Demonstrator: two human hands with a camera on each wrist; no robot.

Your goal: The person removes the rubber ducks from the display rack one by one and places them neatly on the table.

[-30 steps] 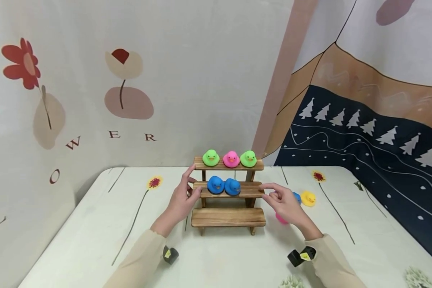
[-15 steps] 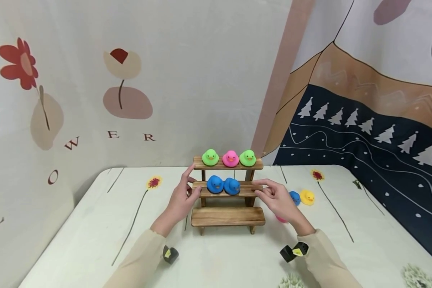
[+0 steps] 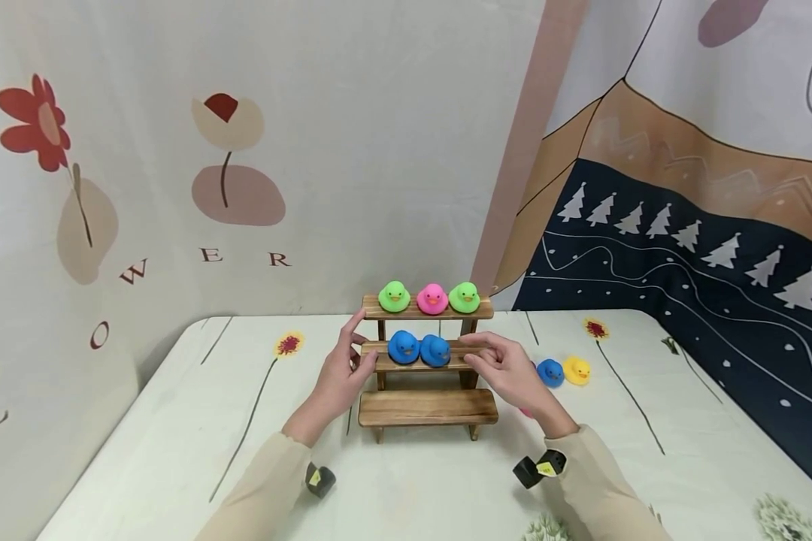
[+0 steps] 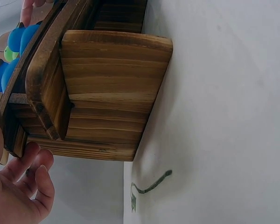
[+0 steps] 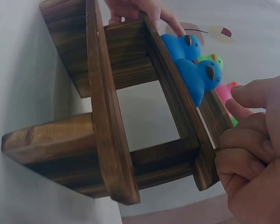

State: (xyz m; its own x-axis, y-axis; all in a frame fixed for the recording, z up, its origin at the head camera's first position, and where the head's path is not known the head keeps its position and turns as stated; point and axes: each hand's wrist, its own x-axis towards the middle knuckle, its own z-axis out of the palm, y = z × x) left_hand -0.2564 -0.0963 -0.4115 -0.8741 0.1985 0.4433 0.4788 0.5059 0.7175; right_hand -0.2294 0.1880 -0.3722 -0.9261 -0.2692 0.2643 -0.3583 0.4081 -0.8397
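Note:
A three-tier wooden display stand (image 3: 428,408) is between the two hands. My left hand (image 3: 338,376) grips its left end, thumb at the middle tier's edge and index finger reaching up to the top tier. Two blue rubber ducks, a left one (image 3: 404,346) and a right one (image 3: 436,351), sit side by side on the middle tier. Over that tier's right end is my right hand (image 3: 510,372), thumb and index finger apart, fingertips a short way from the right blue duck. In the right wrist view its other fingers (image 5: 245,142) are curled and nothing shows in its grasp.
On the top tier stand a green duck (image 3: 394,297), a pink duck (image 3: 432,299) and another green duck (image 3: 464,297). A blue duck (image 3: 550,373) and a yellow duck (image 3: 577,370) rest on the table at right. A pink thing (image 3: 526,412) is mostly hidden behind my right wrist.
My right hand has moved left along the middle tier, from its right end toward the blue ducks, uncovering the blue duck on the table. My left hand has stayed on the stand.

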